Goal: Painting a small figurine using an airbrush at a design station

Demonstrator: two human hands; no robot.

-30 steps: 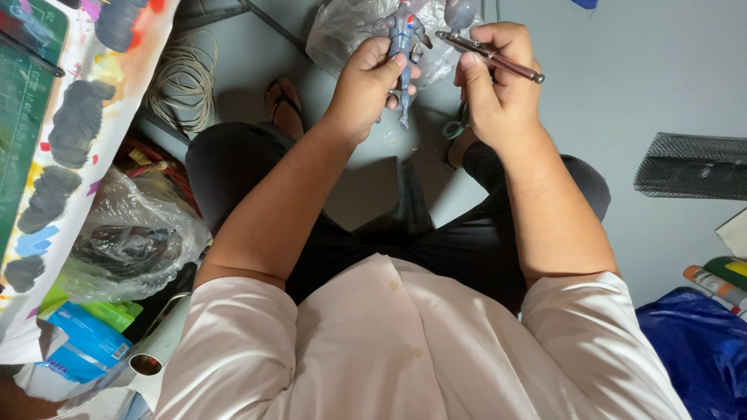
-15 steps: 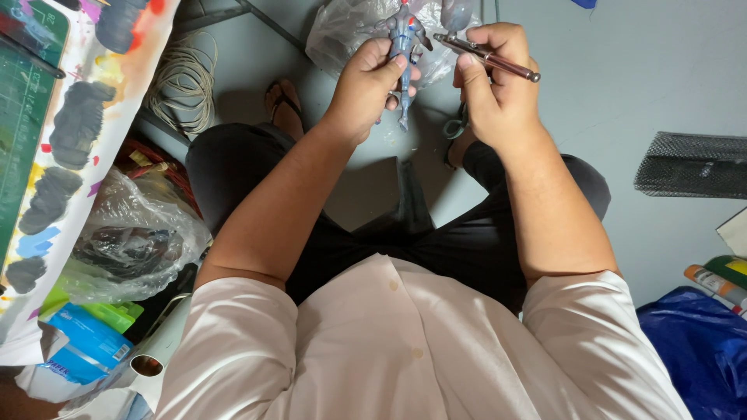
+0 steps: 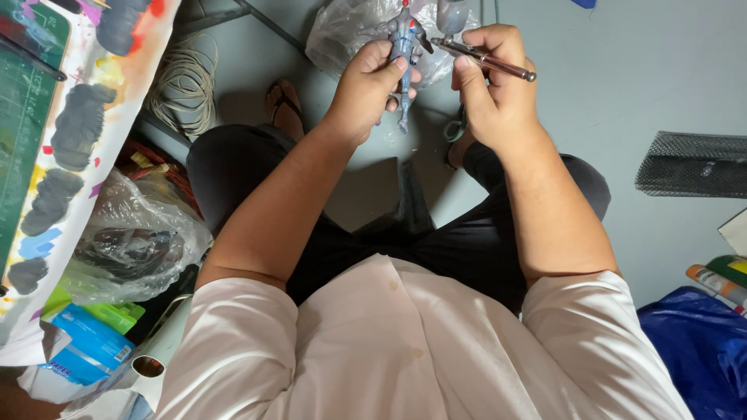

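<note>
My left hand (image 3: 372, 82) grips a small blue-grey toy figure (image 3: 405, 39) with red marks, holding it upright above my knees. My right hand (image 3: 494, 82) holds a thin metal airbrush (image 3: 486, 58) like a pen, its tip pointing left and close to the figure's upper body. Both hands are raised in front of me, almost touching. I sit with black shorts and a white shirt, my sandalled feet on the grey floor below.
A paint-stained sheet and green cutting mat (image 3: 31, 117) lie at the left. A coil of cord (image 3: 183, 82), clear plastic bags (image 3: 136, 241), a black mesh tray (image 3: 692, 163) and a blue bag (image 3: 692, 342) surround me.
Both hands have shifted slightly up in the frame with the figure and the airbrush; the grip on each is unchanged.
</note>
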